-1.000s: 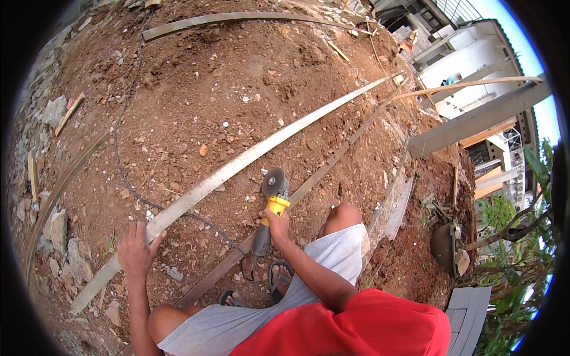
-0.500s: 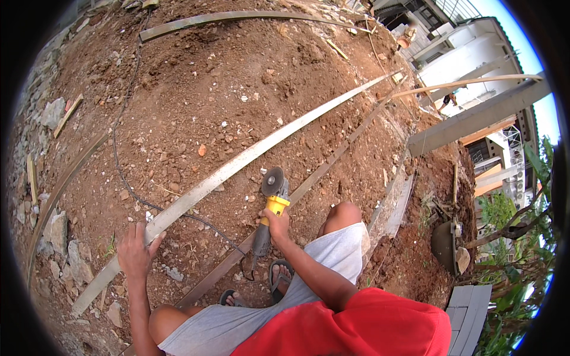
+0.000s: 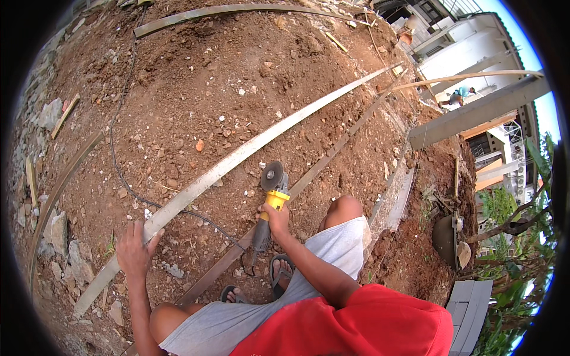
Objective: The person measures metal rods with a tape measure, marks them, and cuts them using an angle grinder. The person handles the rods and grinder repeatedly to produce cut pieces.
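Observation:
My right hand (image 3: 276,221) is wrapped round the body of a yellow and grey angle grinder (image 3: 259,236). Its round disc (image 3: 272,174) points away from me, above the soil between two long bars. My left hand (image 3: 135,251) grips a long pale metal bar (image 3: 237,158) near its close end, with the fingers over one side and the thumb along the other. This bar runs off to the far right. Closer to my feet lies a second, brownish bar (image 3: 320,165), roughly alongside it. The grinder's disc is apart from both bars.
A dark cable (image 3: 122,172) winds over the reddish, stony soil and passes under the pale bar. Another bar (image 3: 225,10) lies at the back, and a curved-looking one (image 3: 62,184) at left. Grey blocks (image 3: 469,308) sit at lower right. A concrete beam (image 3: 475,113) and another person (image 3: 460,95) are far right.
The view has shifted slightly. Both hands keep their holds, and the grinder stays nearly in place. The person in the far background shows more fully, bent over.

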`<action>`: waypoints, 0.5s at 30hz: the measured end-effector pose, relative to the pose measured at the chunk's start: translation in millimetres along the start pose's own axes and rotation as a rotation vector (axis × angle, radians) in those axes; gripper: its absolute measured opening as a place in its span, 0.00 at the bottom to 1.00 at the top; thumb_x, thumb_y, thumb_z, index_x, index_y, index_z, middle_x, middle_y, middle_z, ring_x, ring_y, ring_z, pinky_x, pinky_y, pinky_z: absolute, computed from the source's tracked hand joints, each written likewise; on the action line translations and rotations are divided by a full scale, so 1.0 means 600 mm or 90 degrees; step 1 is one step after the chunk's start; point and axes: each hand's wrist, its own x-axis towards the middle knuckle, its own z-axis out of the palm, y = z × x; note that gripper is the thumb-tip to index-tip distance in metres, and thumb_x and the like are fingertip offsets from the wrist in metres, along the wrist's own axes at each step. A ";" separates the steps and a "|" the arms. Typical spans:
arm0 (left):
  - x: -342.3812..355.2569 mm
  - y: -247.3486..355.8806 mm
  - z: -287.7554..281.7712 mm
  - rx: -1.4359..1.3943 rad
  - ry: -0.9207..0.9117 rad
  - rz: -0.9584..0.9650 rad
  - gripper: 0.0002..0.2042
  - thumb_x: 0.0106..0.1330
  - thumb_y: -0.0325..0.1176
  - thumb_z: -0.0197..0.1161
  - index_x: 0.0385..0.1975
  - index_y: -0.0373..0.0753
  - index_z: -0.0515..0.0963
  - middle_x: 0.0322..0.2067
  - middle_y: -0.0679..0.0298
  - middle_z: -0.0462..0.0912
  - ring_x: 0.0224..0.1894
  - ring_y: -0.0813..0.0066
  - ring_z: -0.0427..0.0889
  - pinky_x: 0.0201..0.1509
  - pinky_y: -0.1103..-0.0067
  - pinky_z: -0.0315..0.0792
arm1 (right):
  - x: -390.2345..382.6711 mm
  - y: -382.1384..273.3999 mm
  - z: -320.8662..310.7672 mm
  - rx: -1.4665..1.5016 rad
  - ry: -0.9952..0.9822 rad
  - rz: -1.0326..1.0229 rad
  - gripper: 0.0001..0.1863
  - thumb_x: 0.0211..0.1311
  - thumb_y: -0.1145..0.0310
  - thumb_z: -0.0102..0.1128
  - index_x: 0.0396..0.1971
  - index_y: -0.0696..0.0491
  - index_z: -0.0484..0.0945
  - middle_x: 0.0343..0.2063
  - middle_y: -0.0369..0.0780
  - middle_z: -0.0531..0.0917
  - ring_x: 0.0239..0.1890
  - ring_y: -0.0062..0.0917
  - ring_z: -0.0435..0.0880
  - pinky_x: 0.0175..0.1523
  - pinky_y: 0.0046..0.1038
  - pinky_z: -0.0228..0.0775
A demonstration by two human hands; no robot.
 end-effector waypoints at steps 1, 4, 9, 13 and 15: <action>0.000 -0.001 0.003 0.002 0.004 0.000 0.28 0.67 0.59 0.68 0.47 0.37 0.79 0.36 0.53 0.80 0.38 0.51 0.84 0.42 0.60 0.76 | 0.001 0.000 -0.001 -0.003 0.000 -0.002 0.13 0.67 0.74 0.64 0.47 0.57 0.73 0.32 0.43 0.85 0.26 0.32 0.89 0.32 0.33 0.85; -0.004 -0.006 0.008 0.010 0.006 -0.008 0.28 0.66 0.60 0.68 0.47 0.37 0.79 0.36 0.54 0.81 0.38 0.51 0.84 0.42 0.59 0.76 | -0.006 -0.005 0.005 0.009 -0.012 -0.010 0.13 0.66 0.75 0.65 0.47 0.58 0.73 0.32 0.43 0.85 0.27 0.32 0.89 0.33 0.32 0.85; -0.001 -0.003 0.007 0.025 0.008 -0.003 0.28 0.66 0.60 0.68 0.44 0.37 0.78 0.37 0.53 0.81 0.37 0.50 0.84 0.41 0.60 0.77 | -0.006 -0.003 0.002 0.038 -0.007 -0.009 0.18 0.61 0.76 0.68 0.49 0.57 0.74 0.31 0.41 0.86 0.27 0.28 0.88 0.32 0.30 0.84; 0.002 -0.002 0.005 0.034 0.039 0.014 0.28 0.65 0.60 0.69 0.42 0.37 0.78 0.36 0.53 0.82 0.36 0.49 0.84 0.39 0.59 0.77 | 0.000 0.001 0.003 0.007 0.021 -0.019 0.19 0.59 0.76 0.68 0.49 0.57 0.74 0.33 0.40 0.85 0.27 0.27 0.87 0.32 0.29 0.84; 0.008 0.002 -0.009 0.006 0.010 -0.003 0.28 0.65 0.60 0.70 0.41 0.37 0.78 0.36 0.52 0.82 0.36 0.48 0.84 0.39 0.59 0.77 | 0.003 0.003 0.001 0.007 0.020 0.000 0.20 0.58 0.76 0.69 0.50 0.57 0.74 0.33 0.39 0.84 0.28 0.26 0.87 0.32 0.29 0.85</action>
